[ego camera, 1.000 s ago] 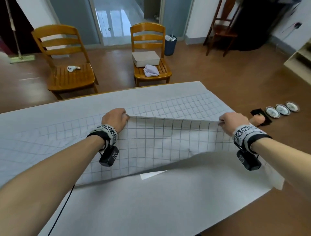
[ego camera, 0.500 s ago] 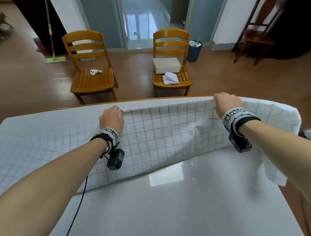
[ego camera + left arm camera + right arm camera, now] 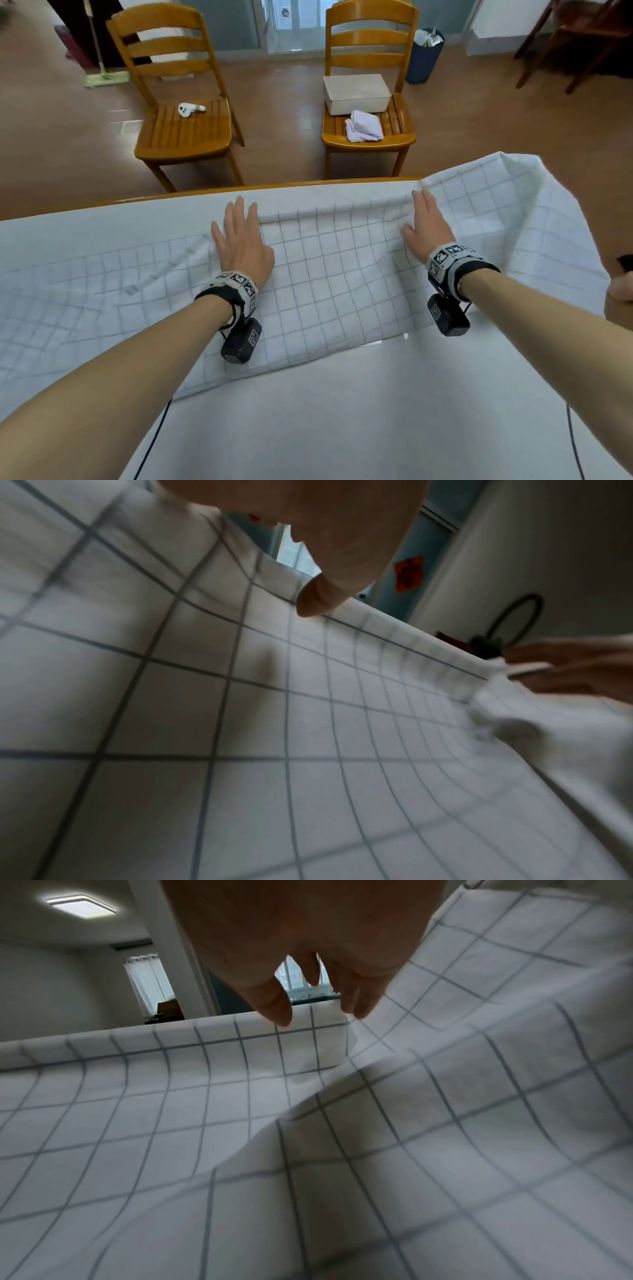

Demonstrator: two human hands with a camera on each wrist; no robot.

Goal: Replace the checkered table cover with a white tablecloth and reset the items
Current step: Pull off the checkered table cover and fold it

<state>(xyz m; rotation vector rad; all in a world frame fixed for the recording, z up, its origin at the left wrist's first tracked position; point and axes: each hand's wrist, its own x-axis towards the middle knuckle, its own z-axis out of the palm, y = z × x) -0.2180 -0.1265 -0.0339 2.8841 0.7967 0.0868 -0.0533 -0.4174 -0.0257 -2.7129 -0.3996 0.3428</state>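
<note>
Both fists have let go since a moment ago: my left hand (image 3: 241,241) and right hand (image 3: 426,228) now press flat, fingers straight, pinning the folded checkered cover (image 3: 329,274) near the table's far edge (image 3: 274,186).

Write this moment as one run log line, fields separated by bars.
step: folding checkered cover toward far table edge | left hand: flat on cover | right hand: flat on cover | white tablecloth: not identified
</note>
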